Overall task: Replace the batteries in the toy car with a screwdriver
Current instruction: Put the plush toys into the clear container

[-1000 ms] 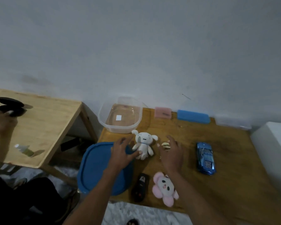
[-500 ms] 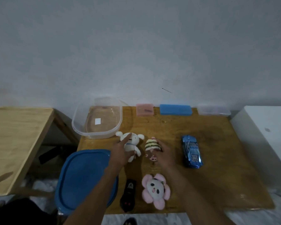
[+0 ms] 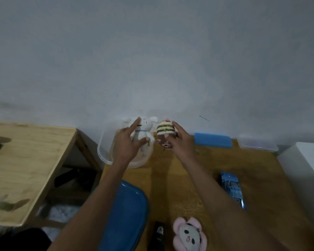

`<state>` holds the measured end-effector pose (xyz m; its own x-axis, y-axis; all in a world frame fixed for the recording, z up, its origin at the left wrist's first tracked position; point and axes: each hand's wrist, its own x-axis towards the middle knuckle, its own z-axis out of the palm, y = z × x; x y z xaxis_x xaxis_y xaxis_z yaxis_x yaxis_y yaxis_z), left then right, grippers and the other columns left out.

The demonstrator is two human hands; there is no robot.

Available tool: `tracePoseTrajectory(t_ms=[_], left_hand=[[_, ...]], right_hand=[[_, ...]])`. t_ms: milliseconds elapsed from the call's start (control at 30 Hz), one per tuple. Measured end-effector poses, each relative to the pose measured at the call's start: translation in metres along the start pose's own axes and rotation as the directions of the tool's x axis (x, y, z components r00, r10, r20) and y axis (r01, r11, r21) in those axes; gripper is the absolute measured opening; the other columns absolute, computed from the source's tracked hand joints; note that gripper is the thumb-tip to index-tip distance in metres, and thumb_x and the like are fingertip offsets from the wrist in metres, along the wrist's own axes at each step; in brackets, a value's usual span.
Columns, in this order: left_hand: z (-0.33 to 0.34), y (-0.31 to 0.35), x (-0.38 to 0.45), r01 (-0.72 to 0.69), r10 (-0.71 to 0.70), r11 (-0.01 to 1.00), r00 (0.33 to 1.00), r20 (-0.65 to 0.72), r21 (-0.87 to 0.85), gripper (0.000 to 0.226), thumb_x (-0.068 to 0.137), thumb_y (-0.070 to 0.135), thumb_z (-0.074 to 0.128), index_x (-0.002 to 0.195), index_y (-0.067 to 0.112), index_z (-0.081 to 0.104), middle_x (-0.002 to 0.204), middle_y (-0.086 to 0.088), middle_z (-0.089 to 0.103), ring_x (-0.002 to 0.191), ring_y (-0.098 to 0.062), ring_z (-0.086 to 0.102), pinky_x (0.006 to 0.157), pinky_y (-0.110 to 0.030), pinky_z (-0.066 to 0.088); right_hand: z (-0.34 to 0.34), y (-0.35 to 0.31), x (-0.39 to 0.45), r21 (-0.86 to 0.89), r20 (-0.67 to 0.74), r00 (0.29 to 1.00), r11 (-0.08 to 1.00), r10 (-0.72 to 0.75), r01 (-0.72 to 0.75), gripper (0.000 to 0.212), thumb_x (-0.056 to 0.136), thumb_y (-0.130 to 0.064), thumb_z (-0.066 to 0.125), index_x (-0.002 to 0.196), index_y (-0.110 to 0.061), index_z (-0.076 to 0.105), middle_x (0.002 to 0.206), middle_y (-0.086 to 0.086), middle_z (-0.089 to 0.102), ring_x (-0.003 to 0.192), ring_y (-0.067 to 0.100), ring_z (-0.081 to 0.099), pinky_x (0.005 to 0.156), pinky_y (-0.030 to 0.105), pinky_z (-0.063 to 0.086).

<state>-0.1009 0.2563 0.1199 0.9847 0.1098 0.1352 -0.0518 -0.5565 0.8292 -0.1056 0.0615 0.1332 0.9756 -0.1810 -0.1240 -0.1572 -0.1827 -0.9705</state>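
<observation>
Head view, nearest first: a pink flower plush (image 3: 188, 234) and a dark remote (image 3: 158, 236) lie by the blue lid (image 3: 127, 214). The toy car (image 3: 233, 190) rests untouched on the table (image 3: 261, 169), right of both arms; no screwdriver shows, so I judge the battery work unstarted. Farther, the left hand (image 3: 129, 142) pinches a white plush (image 3: 143, 134) over the clear tub (image 3: 105, 154), contents unclear; the right hand (image 3: 179, 142) grips a striped plush (image 3: 166, 133).

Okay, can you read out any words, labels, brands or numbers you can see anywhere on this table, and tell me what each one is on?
None can be read.
Blue toy car: pale marks on its top, too blurred to read.
Black remote: a light mark, too small to tell.
White plush and striped plush: only stitched patterns, no letters.
Blue case, clear tub: no text visible.
</observation>
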Motion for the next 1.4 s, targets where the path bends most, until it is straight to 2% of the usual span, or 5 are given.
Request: tracePoseTrajectory(t_ms=[233, 400, 733, 900, 1400], left_hand=[[-0.028, -0.08, 0.044, 0.184, -0.184, 0.983, 0.983, 0.002, -0.023, 0.072, 0.078, 0.022, 0.084, 0.143, 0.033, 0.055, 0.135, -0.007, 0.063, 0.119, -0.022, 0.058, 0.092, -0.028, 0.044], [-0.009, -0.115, 0.06, 0.234, -0.233, 0.972, 0.972, 0.039, -0.02, 0.064, 0.088, 0.006, 0.069, 0.146, 0.025, 0.051, 0.139, -0.009, 0.06, 0.105, -0.009, 0.053, 0.067, 0.004, 0.037], [0.003, -0.132, 0.074, 0.274, -0.277, 0.961, 0.953, 0.124, 0.042, 0.069, 0.083, 0.008, 0.076, 0.146, 0.024, 0.052, 0.131, -0.001, 0.061, 0.111, -0.019, 0.059, 0.074, -0.008, 0.038], [-0.002, -0.108, 0.066, 0.292, -0.299, 0.953, 0.949, 0.096, 0.084, 0.064, 0.081, 0.018, 0.077, 0.141, 0.027, 0.056, 0.13, -0.011, 0.065, 0.117, -0.03, 0.061, 0.087, -0.027, 0.046], [0.012, 0.008, -0.112, 0.153, -0.153, 0.988, 0.988, 0.03, 0.015, 0.039, 0.085, 0.022, 0.078, 0.123, 0.017, 0.071, 0.112, 0.0, 0.067, 0.109, -0.016, 0.061, 0.082, -0.027, 0.043]], right_hand=[[0.111, 0.013, 0.04, -0.112, 0.044, 0.997, 0.992, 0.066, -0.061, 0.051, 0.089, -0.015, 0.066, 0.137, -0.028, 0.058, 0.125, -0.002, 0.066, 0.106, 0.016, 0.063, 0.086, 0.027, 0.055], [0.152, 0.031, 0.061, -0.372, -0.048, 0.999, 0.927, 0.021, -0.038, 0.047, 0.093, -0.019, 0.063, 0.139, -0.028, 0.055, 0.132, 0.003, 0.064, 0.116, 0.025, 0.061, 0.094, 0.031, 0.05], [0.176, 0.057, 0.076, -0.482, -0.107, 0.984, 0.858, 0.143, -0.177, 0.054, 0.094, -0.028, 0.061, 0.145, -0.022, 0.045, 0.137, 0.01, 0.058, 0.119, 0.031, 0.058, 0.093, 0.036, 0.05], [0.159, 0.031, 0.071, -0.51, -0.043, 0.99, 0.848, 0.137, -0.14, 0.058, 0.094, -0.028, 0.058, 0.149, -0.021, 0.042, 0.145, 0.009, 0.052, 0.129, 0.03, 0.052, 0.1, 0.035, 0.046], [-0.024, 0.036, -0.064, -0.431, -0.111, 0.987, 0.889, 0.12, -0.156, 0.041, 0.093, -0.034, 0.064, 0.132, -0.023, 0.059, 0.126, -0.002, 0.064, 0.109, 0.022, 0.063, 0.08, 0.029, 0.05]])
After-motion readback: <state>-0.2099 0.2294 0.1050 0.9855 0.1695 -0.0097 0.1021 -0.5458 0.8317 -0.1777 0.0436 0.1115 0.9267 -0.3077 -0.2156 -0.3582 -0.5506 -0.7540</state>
